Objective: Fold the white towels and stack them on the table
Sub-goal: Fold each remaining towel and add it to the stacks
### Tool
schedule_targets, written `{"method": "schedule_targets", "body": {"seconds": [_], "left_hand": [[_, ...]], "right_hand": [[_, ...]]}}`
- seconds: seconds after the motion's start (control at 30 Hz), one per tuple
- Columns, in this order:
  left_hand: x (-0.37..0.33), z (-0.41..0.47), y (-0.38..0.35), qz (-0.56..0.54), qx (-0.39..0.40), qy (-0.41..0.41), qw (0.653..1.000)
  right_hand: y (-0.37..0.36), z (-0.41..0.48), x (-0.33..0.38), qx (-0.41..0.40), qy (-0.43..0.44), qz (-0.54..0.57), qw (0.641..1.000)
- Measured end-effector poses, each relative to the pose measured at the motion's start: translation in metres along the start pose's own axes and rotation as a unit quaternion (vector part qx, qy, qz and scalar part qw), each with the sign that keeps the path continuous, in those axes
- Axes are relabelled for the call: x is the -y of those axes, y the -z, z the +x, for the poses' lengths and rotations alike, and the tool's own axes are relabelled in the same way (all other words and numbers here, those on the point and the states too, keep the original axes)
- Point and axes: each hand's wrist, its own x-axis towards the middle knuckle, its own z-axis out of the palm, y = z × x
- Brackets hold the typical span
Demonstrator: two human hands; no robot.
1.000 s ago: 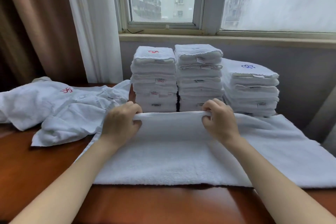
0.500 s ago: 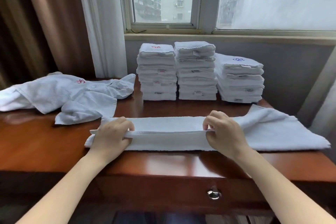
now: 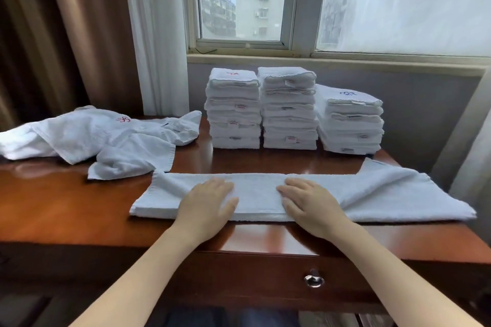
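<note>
Left hand point(image 3: 206, 203), right hand point(image 3: 309, 206) have flattened onto towel point(image 3: 255, 198).

towel: long white towel point(image 3: 255, 194) folded into a strip, flat across front of desk point(image 3: 66, 210), right end spread wider and reaching the desk's right edge
left hand: left hand point(image 3: 206, 200) palm down on towel, fingers point(image 3: 220, 184) straight
right hand: right hand point(image 3: 309, 200) palm down on towel, fingers straight, near left hand
stacks: three stacks of folded towels point(image 3: 288, 109) at back of desk under window point(image 3: 243, 0)
pile: unfolded towels point(image 3: 101, 135) heaped on left of desk
drawer: ring pull point(image 3: 314, 279) on desk front
curtains: brown and white, left of window
</note>
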Motion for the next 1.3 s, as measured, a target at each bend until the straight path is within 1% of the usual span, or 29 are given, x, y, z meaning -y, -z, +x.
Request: {"method": "schedule_targets", "body": {"seconds": [0.03,0.1,0.23,0.43,0.5,0.57,0.63,0.67,0.77,0.83,0.9,0.97,1.07,1.17,1.23,1.3], "left_hand": [[0.000,0.001,-0.005,0.031,0.045,0.012,0.998],[0.009,0.003,-0.010,0.066,0.093,0.046,0.992],[0.036,0.001,-0.004,0.081,0.117,0.090,0.986],[0.077,-0.005,0.017,0.106,0.143,0.164,0.970],[0.081,-0.005,0.025,0.097,0.166,0.180,0.965],[0.075,0.001,0.032,0.095,0.163,0.183,0.965],[0.061,0.009,0.033,0.102,0.121,0.155,0.975],[0.051,0.014,0.031,0.088,0.100,0.126,0.983],[0.015,0.027,0.021,-0.024,0.061,0.008,0.998],[-0.011,0.038,0.015,-0.092,0.066,-0.052,0.992],[-0.038,0.049,0.009,-0.147,0.101,-0.075,0.981],[-0.062,0.059,0.002,-0.180,0.118,-0.090,0.972],[-0.090,0.074,-0.011,-0.159,0.124,-0.109,0.973],[-0.105,0.087,-0.019,-0.105,0.134,-0.090,0.981],[-0.110,0.095,-0.022,-0.073,0.140,-0.078,0.984],[-0.111,0.100,-0.024,-0.054,0.146,-0.072,0.985]], "right_hand": [[-0.006,0.001,0.000,0.032,-0.013,-0.006,0.999],[-0.014,0.006,0.002,0.068,-0.031,-0.023,0.997],[-0.021,0.018,0.017,0.089,-0.026,-0.031,0.995],[-0.039,0.040,0.057,0.081,0.010,-0.028,0.996],[-0.042,0.043,0.064,0.083,0.014,-0.020,0.996],[-0.038,0.044,0.064,0.075,0.018,0.006,0.997],[-0.027,0.043,0.057,0.052,0.020,0.037,0.998],[-0.021,0.042,0.051,0.038,0.016,0.041,0.998],[-0.001,0.039,0.025,0.012,-0.023,0.017,1.000],[0.013,0.036,0.002,0.008,-0.052,-0.008,0.999],[0.027,0.031,-0.024,0.018,-0.061,-0.035,0.997],[0.036,0.025,-0.046,0.035,-0.063,-0.058,0.996],[0.047,0.019,-0.066,0.034,-0.030,-0.115,0.992],[0.058,0.016,-0.074,0.022,0.018,-0.166,0.986],[0.066,0.012,-0.081,0.024,0.022,-0.218,0.975],[0.073,0.010,-0.085,0.036,-0.012,-0.256,0.966]]}}
